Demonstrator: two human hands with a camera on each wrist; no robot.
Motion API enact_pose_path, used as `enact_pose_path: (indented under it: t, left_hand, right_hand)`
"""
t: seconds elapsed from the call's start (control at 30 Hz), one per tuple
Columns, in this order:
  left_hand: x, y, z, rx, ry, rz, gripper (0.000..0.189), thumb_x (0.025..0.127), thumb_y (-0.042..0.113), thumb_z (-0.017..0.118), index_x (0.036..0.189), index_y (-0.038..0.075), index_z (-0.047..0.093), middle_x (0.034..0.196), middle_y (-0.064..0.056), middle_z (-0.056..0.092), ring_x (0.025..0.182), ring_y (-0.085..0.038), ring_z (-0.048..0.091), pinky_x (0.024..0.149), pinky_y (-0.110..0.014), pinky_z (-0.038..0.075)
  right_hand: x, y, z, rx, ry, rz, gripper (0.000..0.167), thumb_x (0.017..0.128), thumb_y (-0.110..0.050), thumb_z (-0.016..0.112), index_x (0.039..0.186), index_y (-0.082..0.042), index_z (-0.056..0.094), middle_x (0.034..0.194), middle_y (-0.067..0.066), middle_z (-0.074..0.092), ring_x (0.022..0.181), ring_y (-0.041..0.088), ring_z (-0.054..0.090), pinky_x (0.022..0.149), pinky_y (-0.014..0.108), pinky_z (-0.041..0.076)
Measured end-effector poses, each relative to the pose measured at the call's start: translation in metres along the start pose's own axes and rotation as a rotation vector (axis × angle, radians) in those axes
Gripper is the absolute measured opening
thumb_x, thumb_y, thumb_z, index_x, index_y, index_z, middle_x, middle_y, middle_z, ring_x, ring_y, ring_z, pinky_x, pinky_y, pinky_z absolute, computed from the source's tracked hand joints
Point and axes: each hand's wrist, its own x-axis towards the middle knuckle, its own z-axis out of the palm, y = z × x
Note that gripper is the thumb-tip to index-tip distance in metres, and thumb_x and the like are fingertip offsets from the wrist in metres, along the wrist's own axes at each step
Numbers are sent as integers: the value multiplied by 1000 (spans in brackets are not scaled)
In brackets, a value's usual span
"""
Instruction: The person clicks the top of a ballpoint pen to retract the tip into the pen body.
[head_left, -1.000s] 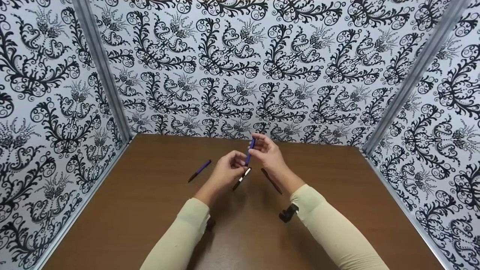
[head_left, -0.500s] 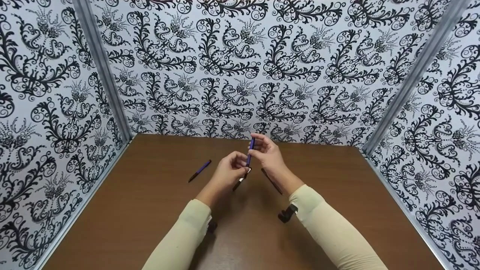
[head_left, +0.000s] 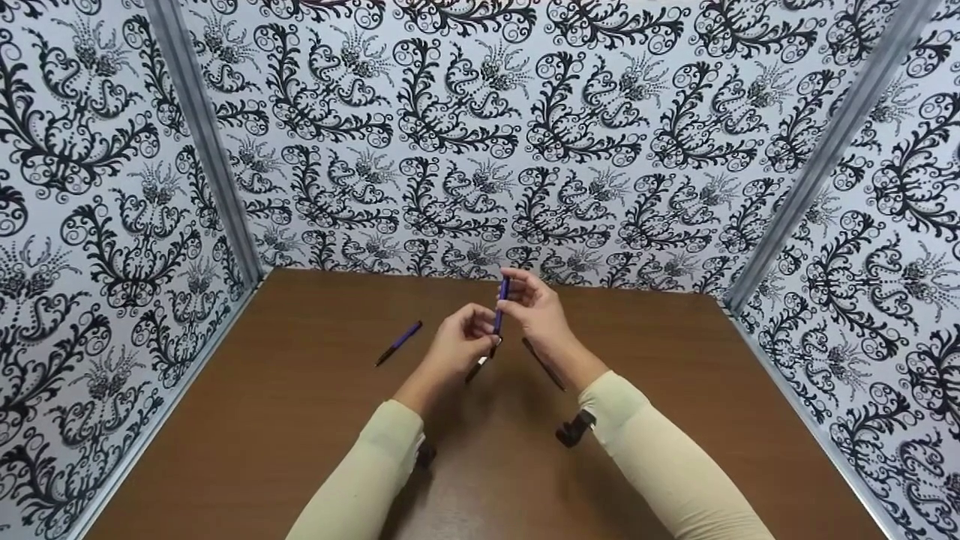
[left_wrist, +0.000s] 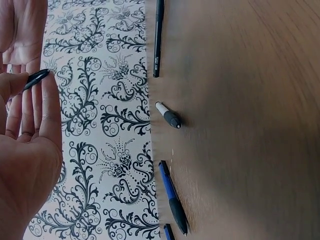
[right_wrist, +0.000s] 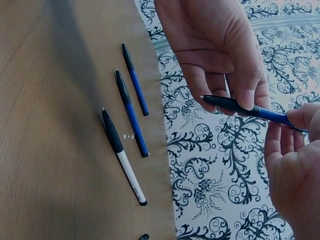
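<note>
Both hands hold one blue pen with a black grip (head_left: 502,296) up above the table. My right hand (head_left: 541,315) pinches its blue end, thumb against fingers, also seen in the right wrist view (right_wrist: 300,170). My left hand (head_left: 459,343) pinches the black grip near the tip, its thumb on the pen (right_wrist: 235,104). On the table below lie a white pen with a black grip (right_wrist: 130,170) and two more blue pens, the nearer blue pen (right_wrist: 131,117) beside the farther blue pen (right_wrist: 134,80). A dark pen (left_wrist: 158,42) lies apart, beyond the white one, partly behind my right wrist in the head view.
The brown wooden table (head_left: 315,450) is bounded by walls (head_left: 480,150) of black and white scroll-patterned covering. Grey metal posts (head_left: 217,150) stand at the back corners. A small black device (head_left: 576,427) sits at the right wrist.
Between a second and half a second ago my left hand shifted slightly right, and the pen tilted a little more upright. Since then both hands are almost still. The pens on the table have not moved.
</note>
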Motion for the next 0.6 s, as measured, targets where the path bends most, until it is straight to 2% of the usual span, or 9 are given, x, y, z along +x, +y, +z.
enact_pose_path:
  t: [0.23,0.33,0.6]
  left_hand:
    - [-1,3,1,-7,11,-2,28,90,-12,73,116,-3,70,99,-13,71,89,-18,67,77,-26,57]
    - [-1,3,2,9,12,4,27,91,-12,73,116,-3,71,99,-14,71,90,-18,67,79,-26,57]
    - [1,2,4,-32,11,1,27,90,-10,73,115,0,72,99,-17,72,87,-19,69,77,-28,59]
  right_hand:
    - [-1,-3,1,-29,5,-4,54,91,20,73,143,7,66,112,11,74,104,24,69,97,31,58]
    - [-1,-3,0,-41,11,-3,53,91,20,74,142,5,67,112,10,74,103,23,69,97,31,58]
    - [0,-6,0,-22,9,-6,49,89,22,74,134,1,72,106,9,73,98,25,70,89,31,62]
